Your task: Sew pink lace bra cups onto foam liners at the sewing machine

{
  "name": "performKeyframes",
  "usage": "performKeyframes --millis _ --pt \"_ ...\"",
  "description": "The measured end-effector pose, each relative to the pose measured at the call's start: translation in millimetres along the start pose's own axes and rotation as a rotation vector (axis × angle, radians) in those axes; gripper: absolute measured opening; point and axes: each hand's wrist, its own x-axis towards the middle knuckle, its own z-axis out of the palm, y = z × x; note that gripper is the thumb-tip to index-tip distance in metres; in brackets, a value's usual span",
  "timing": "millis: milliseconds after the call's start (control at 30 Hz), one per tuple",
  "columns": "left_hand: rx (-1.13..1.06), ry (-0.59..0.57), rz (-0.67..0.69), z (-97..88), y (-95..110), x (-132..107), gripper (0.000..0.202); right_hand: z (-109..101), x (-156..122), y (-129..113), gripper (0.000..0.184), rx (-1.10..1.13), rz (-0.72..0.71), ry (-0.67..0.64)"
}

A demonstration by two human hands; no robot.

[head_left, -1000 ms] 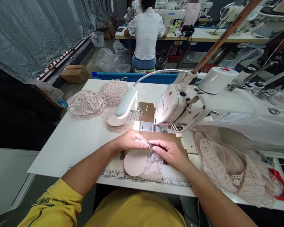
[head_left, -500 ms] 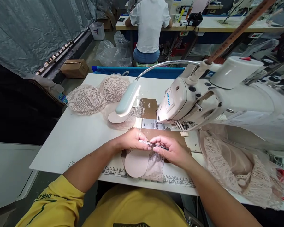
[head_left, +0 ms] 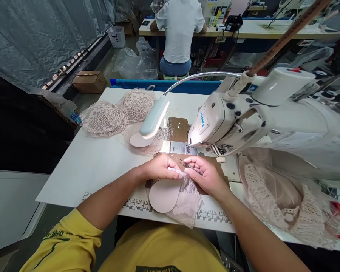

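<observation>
My left hand (head_left: 164, 167) is closed, pinching the upper edge of a pale pink lace piece (head_left: 188, 202). A smooth oval bra cup pad (head_left: 164, 196) hangs with that lace over the table's front edge ruler. In my right hand (head_left: 205, 175) is a pair of small thread snips (head_left: 189, 164), blades pointing up and left, just above the lace. The thumb of my right hand is close to the lace edge; whether it touches cannot be made out. Behind both hands stands the sewing machine (head_left: 212, 117), its needle area beyond my fingers.
A lamp (head_left: 154, 117) on a bendy neck hangs over the white table (head_left: 73, 177). Lace bra cups (head_left: 104, 119) lie at the back left, another pad (head_left: 141, 139) nearer. More lace garments (head_left: 289, 200) lie at right. A person (head_left: 178, 32) sits ahead at another table.
The snips have moved off the lace edge and now point upward in my right hand. The lace has spread rightward and down. My left hand has barely moved.
</observation>
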Motion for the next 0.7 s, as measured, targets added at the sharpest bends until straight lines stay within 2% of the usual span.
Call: performKeyframes --millis 67,100,200,333,467,600,700 --pt "-0.044 -0.027 0.02 -1.3 1 -1 0.031 0 0 1 0.042 0.057 0.05 -0.053" --pt "-0.052 -0.035 0.028 -2.1 2 -2 0.029 0 -1 0 0.04 0.036 0.067 -0.08" --pt "0.024 0.035 0.049 -4.3 5 -5 0.019 0 -6 -5 0.014 -0.164 0.029 -0.065" --pt "0.142 0.047 0.078 -5.9 9 -10 0.003 2 -17 0 0.007 -0.364 -0.168 0.037" --pt "0.299 0.005 0.163 -5.9 13 -13 0.01 3 -26 13 0.013 -0.534 -0.473 0.024" --pt "0.406 -0.026 0.294 -5.8 17 -15 0.015 3 -31 19 0.017 -0.663 -0.59 0.02" --pt "0.418 -0.04 0.339 -6.0 17 -15 0.017 2 -32 19 0.021 -0.76 -0.652 0.012"
